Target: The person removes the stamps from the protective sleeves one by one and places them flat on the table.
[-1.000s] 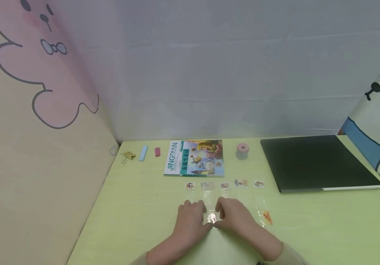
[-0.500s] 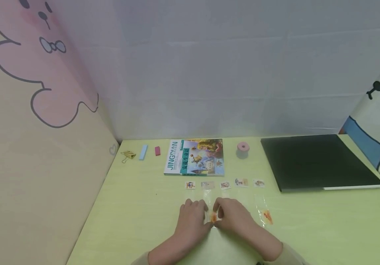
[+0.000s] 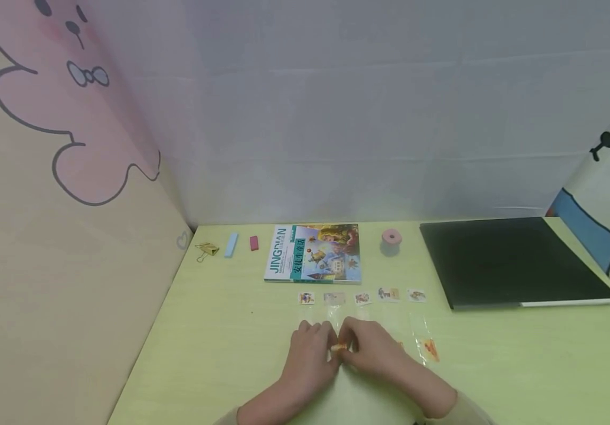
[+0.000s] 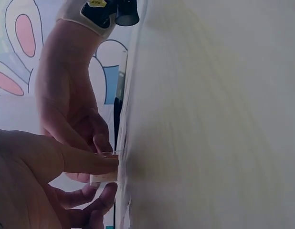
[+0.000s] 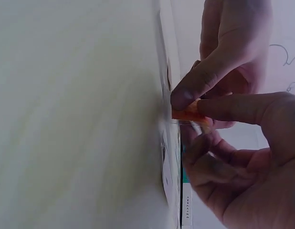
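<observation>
A small orange piece (image 5: 188, 115), clear-edged and paler on one face, was tilted up at the table (image 3: 219, 354), pinched by the left hand (image 3: 309, 356) at nine o'clock and the right hand (image 3: 372, 347) at three.

We see a table (image 3: 219, 336) curtained off by cartoon-print hangings (image 3: 97, 171) and a plain backdrop (image 3: 336, 118). Home or studio, we cannot tell.

We see clear plastic on the packet (image 5: 188, 115), gold-toned metal on the clip (image 3: 208, 250) by the far left corner of the surface (image 3: 219, 336), a smooth matt board (image 3: 517, 262) at its far right.
</observation>
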`<action>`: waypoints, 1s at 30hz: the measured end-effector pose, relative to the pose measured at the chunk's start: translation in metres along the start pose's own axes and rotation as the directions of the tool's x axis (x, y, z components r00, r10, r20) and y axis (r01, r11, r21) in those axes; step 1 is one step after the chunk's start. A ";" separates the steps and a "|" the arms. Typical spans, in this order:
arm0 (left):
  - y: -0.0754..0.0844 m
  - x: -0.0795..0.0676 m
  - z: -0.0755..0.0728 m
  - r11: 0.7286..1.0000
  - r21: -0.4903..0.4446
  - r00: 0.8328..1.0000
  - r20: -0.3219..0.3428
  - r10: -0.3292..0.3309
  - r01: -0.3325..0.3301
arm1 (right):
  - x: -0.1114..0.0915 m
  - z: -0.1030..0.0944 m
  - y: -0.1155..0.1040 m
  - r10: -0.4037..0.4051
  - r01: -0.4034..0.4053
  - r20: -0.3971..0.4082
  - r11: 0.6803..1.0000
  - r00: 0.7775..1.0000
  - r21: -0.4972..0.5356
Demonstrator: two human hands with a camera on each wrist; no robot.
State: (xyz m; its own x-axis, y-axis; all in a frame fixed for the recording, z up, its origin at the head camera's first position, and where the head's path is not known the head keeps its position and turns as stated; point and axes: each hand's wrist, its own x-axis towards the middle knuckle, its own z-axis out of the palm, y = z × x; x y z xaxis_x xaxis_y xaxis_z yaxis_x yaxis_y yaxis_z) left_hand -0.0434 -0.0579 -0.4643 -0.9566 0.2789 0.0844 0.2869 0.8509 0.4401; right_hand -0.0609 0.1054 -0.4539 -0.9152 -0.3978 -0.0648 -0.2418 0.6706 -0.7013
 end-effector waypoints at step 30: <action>-0.012 0.009 -0.019 0.687 -0.676 0.962 0.226 -0.153 0.267 | 0.002 -0.021 0.016 -0.002 -0.169 0.221 0.638 0.975 0.751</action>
State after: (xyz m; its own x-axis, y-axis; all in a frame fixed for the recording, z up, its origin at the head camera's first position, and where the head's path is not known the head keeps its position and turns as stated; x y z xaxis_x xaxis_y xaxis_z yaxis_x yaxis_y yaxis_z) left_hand -0.0566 -0.0745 -0.4518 -0.9528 0.2389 -0.1875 -0.0931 0.3580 0.9291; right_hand -0.0735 0.1279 -0.4502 -0.8206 -0.5279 -0.2190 0.2429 0.0248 -0.9697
